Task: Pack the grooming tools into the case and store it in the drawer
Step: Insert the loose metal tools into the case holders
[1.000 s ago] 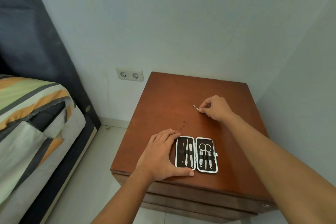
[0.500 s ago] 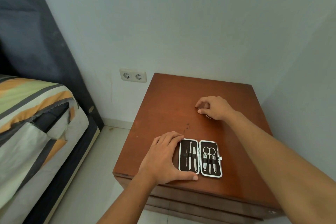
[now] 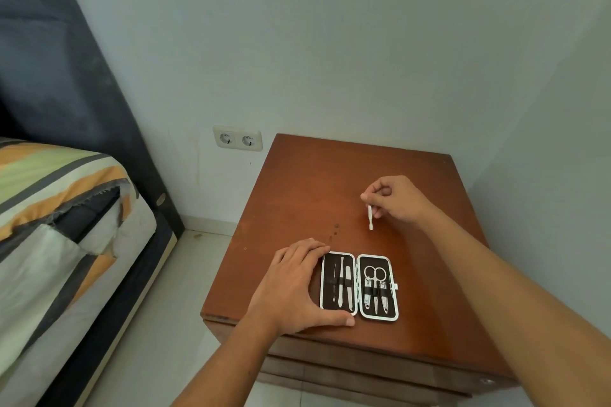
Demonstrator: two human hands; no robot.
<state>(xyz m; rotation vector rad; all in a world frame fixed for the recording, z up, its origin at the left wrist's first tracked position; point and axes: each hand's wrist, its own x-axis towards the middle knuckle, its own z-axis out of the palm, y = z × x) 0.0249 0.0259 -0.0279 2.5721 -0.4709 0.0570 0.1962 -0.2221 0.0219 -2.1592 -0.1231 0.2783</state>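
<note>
An open black grooming case (image 3: 359,286) with a white rim lies flat near the front edge of the brown nightstand (image 3: 307,182). Several metal tools sit under its elastic straps, scissors among them in the right half. My left hand (image 3: 294,287) rests on the nightstand against the case's left side, fingers straight, thumb along the front edge. My right hand (image 3: 395,200) is farther back, a little above the top. It pinches a small white tool (image 3: 370,217) that points down toward the wood. The drawer fronts (image 3: 347,370) below the top are shut.
A bed with a striped cover (image 3: 59,208) and a dark headboard (image 3: 49,69) stands to the left, across a strip of tiled floor. A double wall socket (image 3: 237,139) sits left of the nightstand's back corner. Walls close in behind and to the right.
My right hand has picked the small white tool up off the nightstand, and it now hangs from my fingers. My left hand has stayed beside the case.
</note>
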